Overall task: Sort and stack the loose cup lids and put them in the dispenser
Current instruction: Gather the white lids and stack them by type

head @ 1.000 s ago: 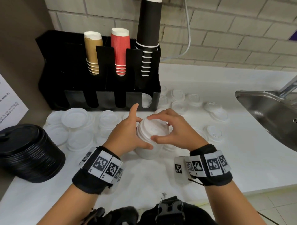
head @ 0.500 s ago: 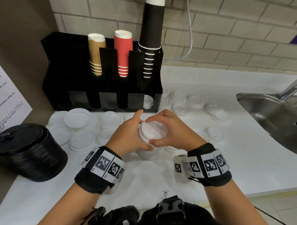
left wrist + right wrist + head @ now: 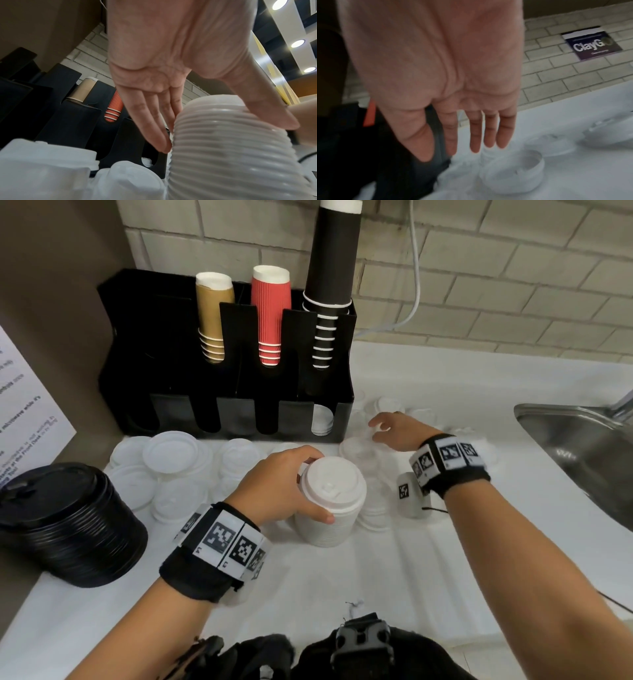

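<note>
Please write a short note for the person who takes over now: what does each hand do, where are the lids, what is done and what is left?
Left hand: holds the tall stack of white lids upright on the counter, thumb on the near side, fingers on the far side.
Right hand: open, holds nothing, reaching over the loose white lids beside the dispenser.
Done: one white stack built; a stack of black lids stands at the left; some white lids show in the dispenser's rightmost slot.
Left: many loose lids lie in front of and to the right of the dispenser; gather them, then put the stacks in.
</note>
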A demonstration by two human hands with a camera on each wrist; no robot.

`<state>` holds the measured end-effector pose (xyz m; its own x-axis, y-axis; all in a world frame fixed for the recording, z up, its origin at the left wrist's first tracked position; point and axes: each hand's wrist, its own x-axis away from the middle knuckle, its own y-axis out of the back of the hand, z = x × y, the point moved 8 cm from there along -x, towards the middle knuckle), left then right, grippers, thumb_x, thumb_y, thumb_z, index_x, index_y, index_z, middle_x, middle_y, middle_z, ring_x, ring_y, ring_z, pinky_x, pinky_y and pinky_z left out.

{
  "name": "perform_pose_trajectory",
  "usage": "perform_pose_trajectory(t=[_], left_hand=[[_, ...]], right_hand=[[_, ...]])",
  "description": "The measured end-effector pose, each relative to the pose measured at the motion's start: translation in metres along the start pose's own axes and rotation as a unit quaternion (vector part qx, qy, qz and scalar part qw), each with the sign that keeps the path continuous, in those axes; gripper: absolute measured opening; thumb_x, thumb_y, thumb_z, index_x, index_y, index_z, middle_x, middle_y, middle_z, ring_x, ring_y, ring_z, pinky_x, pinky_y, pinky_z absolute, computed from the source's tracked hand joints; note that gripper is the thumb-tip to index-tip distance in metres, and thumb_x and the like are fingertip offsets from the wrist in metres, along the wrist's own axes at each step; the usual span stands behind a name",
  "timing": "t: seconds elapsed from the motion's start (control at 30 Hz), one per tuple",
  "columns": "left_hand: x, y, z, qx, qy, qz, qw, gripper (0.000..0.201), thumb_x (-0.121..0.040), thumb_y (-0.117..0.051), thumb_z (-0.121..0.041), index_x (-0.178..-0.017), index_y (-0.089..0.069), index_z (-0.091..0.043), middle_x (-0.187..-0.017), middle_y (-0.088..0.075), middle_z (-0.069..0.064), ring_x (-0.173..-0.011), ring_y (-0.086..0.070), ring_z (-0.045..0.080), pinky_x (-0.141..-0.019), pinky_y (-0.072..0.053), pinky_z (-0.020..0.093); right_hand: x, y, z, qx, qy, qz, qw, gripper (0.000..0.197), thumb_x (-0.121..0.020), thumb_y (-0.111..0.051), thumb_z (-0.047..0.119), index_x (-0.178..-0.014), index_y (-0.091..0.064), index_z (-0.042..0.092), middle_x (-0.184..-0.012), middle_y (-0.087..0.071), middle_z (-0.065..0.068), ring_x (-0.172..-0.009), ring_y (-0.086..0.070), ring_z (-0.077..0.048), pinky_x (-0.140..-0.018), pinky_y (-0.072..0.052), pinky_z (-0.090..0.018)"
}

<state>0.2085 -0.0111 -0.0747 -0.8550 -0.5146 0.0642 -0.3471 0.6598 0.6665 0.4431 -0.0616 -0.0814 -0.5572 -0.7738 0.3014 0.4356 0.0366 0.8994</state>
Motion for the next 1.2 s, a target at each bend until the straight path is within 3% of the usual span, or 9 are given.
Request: perform_pose_trajectory(t=[0.07, 0.2, 0.43, 0.6, 0.77, 0.83, 0.97, 1.07, 1.2], left_hand=[[-0.001, 0.0, 0.0, -0.003, 0.001, 0.002, 1.0, 0.078, -0.047, -0.095, -0.039, -0.115, -0.056, -0.037, -0.113, -0.059, -0.021, -0.102, -0.056, 0.008, -0.089, -0.049, 0.031], [-0.001, 0.0, 0.0, 0.0, -0.003, 0.005, 1.0, 0.076, -0.048, -0.094, -0.039, -0.113, -0.055, -0.04, -0.108, -0.058, -0.026, -0.098, -0.053, -0.001, -0.087, -0.049, 0.028], [-0.001, -0.001, 0.004, -0.004, -0.002, 0.009, 1.0, 0.079, -0.047, -0.094, -0.041, -0.114, -0.053, -0.043, -0.107, -0.056, -0.03, -0.095, -0.053, -0.008, -0.086, -0.049, 0.027], [-0.002, -0.001, 0.004, -0.001, -0.003, 0.011, 1.0, 0.08, -0.045, -0.094, -0.042, -0.113, -0.053, -0.045, -0.109, -0.057, -0.029, -0.094, -0.056, -0.006, -0.086, -0.049, 0.027], [-0.004, -0.001, 0.004, 0.002, -0.003, 0.015, 1.0, 0.08, -0.044, -0.094, -0.042, -0.112, -0.053, -0.046, -0.11, -0.057, -0.03, -0.093, -0.057, -0.005, -0.085, -0.05, 0.026], [-0.003, -0.001, 0.005, 0.004, -0.002, 0.015, 1.0, 0.08, -0.044, -0.094, -0.043, -0.112, -0.052, -0.047, -0.11, -0.056, -0.03, -0.093, -0.057, -0.006, -0.084, -0.05, 0.025], [-0.003, -0.001, 0.005, 0.002, -0.001, 0.016, 1.0, 0.08, -0.044, -0.094, -0.043, -0.114, -0.053, -0.045, -0.111, -0.057, -0.03, -0.093, -0.057, -0.005, -0.084, -0.05, 0.026], [-0.002, -0.001, 0.005, 0.004, 0.002, 0.015, 1.0, 0.081, -0.045, -0.094, -0.041, -0.114, -0.054, -0.045, -0.112, -0.057, -0.029, -0.094, -0.057, -0.004, -0.085, -0.051, 0.027], [-0.003, -0.001, 0.004, 0.005, 0.006, 0.018, 1.0, 0.081, -0.046, -0.095, -0.039, -0.116, -0.054, -0.043, -0.112, -0.058, -0.027, -0.095, -0.057, -0.005, -0.084, -0.05, 0.024]], right_hand=[[-0.018, -0.005, -0.008, 0.083, -0.044, 0.02, 0.995, 0.05, -0.095, -0.048, 0.023, -0.143, -0.038, 0.032, -0.145, -0.034, -0.012, -0.137, -0.028, -0.035, -0.111, -0.029, -0.046], [-0.037, -0.012, 0.0, 0.172, -0.044, 0.013, 0.984, 0.058, -0.094, -0.044, 0.019, -0.145, -0.03, 0.042, -0.146, -0.027, -0.011, -0.136, -0.024, -0.036, -0.107, -0.031, -0.044], [-0.046, 0.006, -0.025, 0.247, -0.067, 0.031, 0.966, 0.038, -0.081, -0.068, 0.034, -0.117, -0.062, 0.023, -0.128, -0.042, -0.007, -0.127, -0.035, -0.034, -0.097, -0.039, -0.045], [-0.05, 0.029, -0.058, 0.13, -0.066, 0.036, 0.989, 0.031, -0.075, -0.074, 0.012, -0.101, -0.06, 0.023, -0.125, -0.057, -0.005, -0.111, -0.054, -0.026, -0.092, -0.047, -0.036], [-0.05, 0.011, -0.063, 0.06, -0.026, 0.08, 0.995, 0.087, -0.067, -0.083, 0.017, -0.138, -0.038, 0.039, -0.144, -0.041, 0.006, -0.121, -0.05, -0.023, -0.099, -0.044, -0.04], [-0.05, -0.001, -0.055, 0.056, -0.005, 0.091, 0.994, 0.095, -0.067, -0.084, 0.025, -0.143, -0.031, 0.042, -0.146, -0.039, 0.006, -0.127, -0.047, -0.024, -0.102, -0.041, -0.039], [-0.056, -0.01, -0.044, 0.018, 0.008, 0.099, 0.995, 0.063, -0.081, -0.068, 0.011, -0.135, -0.044, 0.034, -0.135, -0.05, -0.001, -0.114, -0.052, -0.021, -0.098, -0.042, -0.032], [-0.069, 0.011, -0.047, 0.001, -0.025, 0.004, 1.0, 0.048, -0.086, -0.054, 0.009, -0.13, -0.049, 0.028, -0.133, -0.05, -0.006, -0.115, -0.052, -0.025, -0.086, -0.042, -0.029], [-0.088, 0.024, -0.055, 0.036, -0.089, -0.095, 0.991, 0.069, -0.084, -0.065, 0.034, -0.144, -0.032, 0.026, -0.141, -0.034, -0.016, -0.129, -0.037, -0.039, -0.091, -0.039, -0.041]])
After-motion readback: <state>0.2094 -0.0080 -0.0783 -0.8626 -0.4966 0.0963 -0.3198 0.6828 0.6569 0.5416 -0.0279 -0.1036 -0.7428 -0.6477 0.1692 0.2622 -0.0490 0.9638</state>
